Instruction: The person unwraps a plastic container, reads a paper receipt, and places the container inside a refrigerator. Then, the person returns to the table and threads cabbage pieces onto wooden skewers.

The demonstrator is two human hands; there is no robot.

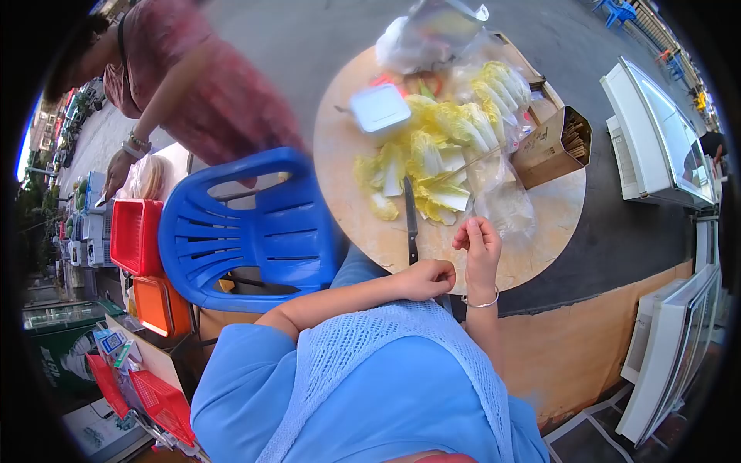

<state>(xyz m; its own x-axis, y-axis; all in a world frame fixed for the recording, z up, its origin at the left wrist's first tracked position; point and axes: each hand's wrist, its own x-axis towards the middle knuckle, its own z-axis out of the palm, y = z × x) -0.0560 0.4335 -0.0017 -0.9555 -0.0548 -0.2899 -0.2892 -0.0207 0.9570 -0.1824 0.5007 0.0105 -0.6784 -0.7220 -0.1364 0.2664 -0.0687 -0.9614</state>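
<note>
The right hand [482,241] pinches together, on what I can't tell; the left hand [426,279] curls loosely closed. Napa cabbage leaves [426,154] lie upper centre; leaf-handling seems underway, and taking one needs an opened pinch.

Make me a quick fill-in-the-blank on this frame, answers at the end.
1. Beside the cabbage leaves, the knife has a handle coloured ____.
2. The camera wearer's ____ hand has a bracelet at its wrist.
3. The plastic chair nearest the table is coloured ____.
4. Next to the red basket is an ____ basket.

Missing words: black; right; blue; orange.
</note>
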